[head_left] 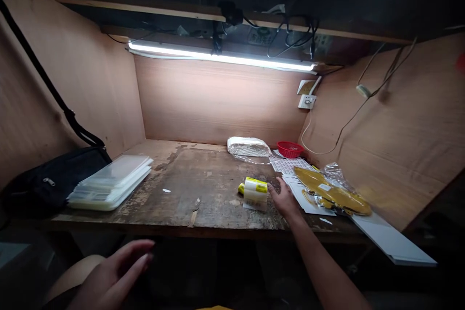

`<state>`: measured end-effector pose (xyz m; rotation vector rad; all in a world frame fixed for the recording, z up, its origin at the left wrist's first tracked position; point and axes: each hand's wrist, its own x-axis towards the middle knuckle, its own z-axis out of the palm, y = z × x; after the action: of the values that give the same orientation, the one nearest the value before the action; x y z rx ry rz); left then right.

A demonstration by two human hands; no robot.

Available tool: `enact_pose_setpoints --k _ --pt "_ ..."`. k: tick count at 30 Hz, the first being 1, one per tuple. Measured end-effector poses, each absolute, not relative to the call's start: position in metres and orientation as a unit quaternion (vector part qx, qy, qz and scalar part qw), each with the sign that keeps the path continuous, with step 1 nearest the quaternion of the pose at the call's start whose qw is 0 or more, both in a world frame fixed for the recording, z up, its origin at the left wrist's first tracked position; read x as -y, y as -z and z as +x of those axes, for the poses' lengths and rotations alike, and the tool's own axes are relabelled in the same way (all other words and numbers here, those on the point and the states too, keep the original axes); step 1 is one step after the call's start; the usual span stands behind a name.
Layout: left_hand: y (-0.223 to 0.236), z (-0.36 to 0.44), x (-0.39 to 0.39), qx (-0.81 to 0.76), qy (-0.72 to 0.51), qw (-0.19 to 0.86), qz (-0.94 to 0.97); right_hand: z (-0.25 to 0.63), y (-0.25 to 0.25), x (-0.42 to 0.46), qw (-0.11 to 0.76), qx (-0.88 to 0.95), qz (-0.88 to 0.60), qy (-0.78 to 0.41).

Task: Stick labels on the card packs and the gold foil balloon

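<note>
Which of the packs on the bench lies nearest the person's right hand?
The white pack with a yellow band, just beside the right hand; the silver bag lies at the back, the clear trays far left.

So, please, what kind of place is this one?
Probably a small indoor work booth: a worn wooden workbench, plywood walls, and a fluorescent tube light above.

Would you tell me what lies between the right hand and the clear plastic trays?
The head view shows a yellow-banded white package and a small white scrap.
</note>
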<state>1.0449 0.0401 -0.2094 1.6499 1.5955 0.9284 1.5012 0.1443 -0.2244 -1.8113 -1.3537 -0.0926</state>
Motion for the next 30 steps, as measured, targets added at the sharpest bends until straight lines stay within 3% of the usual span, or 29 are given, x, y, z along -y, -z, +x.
enact_pose_setpoints --k 4,12,19,24,30 --pt "0.176 1.117 -0.110 -0.483 -0.299 0.481 0.668 1.478 0.235 -0.159 0.439 0.562 -0.701 0.006" --pt "0.197 1.257 -0.238 -0.454 -0.221 0.523 0.686 1.445 0.232 -0.142 0.442 0.590 -0.673 -0.057" --pt "0.218 1.288 -0.287 -0.350 -0.097 0.476 0.801 1.440 0.226 -0.138 0.464 0.573 -0.664 -0.122" --pt "0.211 1.296 -0.317 -0.242 -0.077 0.381 0.889 1.462 0.237 -0.144 0.483 0.521 -0.688 -0.147" --pt "0.207 1.319 -0.335 -0.141 -0.039 0.352 0.925 1.480 0.238 -0.147 0.469 0.532 -0.671 -0.216"
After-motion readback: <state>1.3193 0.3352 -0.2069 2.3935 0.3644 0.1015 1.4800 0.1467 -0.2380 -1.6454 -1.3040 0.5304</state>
